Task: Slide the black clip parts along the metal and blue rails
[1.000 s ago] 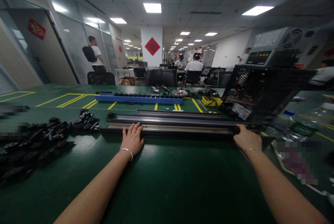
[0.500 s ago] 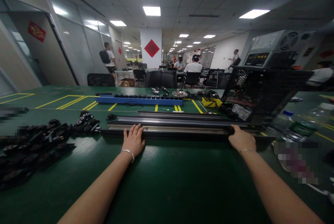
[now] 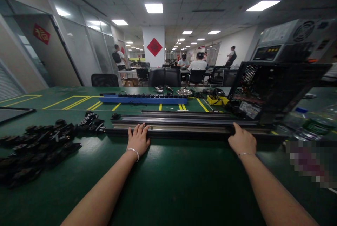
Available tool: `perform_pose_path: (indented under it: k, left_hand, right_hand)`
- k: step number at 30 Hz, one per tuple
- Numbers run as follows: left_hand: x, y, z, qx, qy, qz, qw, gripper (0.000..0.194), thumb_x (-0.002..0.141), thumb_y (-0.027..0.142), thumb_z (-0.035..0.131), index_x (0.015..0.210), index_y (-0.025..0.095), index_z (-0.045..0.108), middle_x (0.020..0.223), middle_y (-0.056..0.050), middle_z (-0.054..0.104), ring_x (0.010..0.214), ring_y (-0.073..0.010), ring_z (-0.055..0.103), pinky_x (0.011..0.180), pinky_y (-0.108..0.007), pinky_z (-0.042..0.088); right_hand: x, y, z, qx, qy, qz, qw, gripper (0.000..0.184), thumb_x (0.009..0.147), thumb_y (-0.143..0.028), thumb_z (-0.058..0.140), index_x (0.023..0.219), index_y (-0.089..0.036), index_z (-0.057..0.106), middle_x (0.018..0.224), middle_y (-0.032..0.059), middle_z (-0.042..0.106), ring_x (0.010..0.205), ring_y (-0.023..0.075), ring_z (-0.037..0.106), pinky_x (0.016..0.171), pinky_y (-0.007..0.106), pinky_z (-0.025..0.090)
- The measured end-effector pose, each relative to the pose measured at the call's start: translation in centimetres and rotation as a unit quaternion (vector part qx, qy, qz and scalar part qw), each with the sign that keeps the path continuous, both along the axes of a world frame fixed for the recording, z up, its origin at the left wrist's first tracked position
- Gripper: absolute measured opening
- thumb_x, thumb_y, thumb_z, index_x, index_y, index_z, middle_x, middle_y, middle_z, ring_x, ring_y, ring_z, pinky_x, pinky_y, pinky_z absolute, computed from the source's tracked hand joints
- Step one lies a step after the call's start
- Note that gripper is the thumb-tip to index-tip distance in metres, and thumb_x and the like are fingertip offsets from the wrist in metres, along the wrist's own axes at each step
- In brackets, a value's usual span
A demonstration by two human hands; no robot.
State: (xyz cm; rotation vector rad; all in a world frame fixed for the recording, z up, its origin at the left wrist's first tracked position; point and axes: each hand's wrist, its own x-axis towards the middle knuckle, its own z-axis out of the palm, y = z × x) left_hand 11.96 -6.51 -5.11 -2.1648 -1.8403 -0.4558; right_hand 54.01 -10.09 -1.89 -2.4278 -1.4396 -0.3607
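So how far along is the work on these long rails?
The blue strip looks done, as a row of small black parts runs along it. In hand are the dark rails: the left hand and right hand rest on them. Apparently left is the heap of loose black parts; where they belong, I can't tell.

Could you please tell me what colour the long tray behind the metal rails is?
Blue, in the head view.
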Motion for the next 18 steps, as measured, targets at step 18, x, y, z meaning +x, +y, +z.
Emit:
perform_pose_path:
  k: [18]
  left_hand:
    - [-0.13,-0.15,0.00,0.001,0.001,0.000,1.000,0.061,0.078,0.030,0.046,0.138,0.027,0.034,0.144,-0.006,0.039,0.134,-0.0273,0.028,0.109,-0.058,0.013]
  right_hand:
    - [-0.65,-0.20,-1.14,0.038,-0.041,0.037,0.998,0.061,0.075,-0.019,0.042,0.136,-0.013,0.040,0.101,0.0166,0.059,0.099,0.0283,0.053,0.090,0.043,0.036]
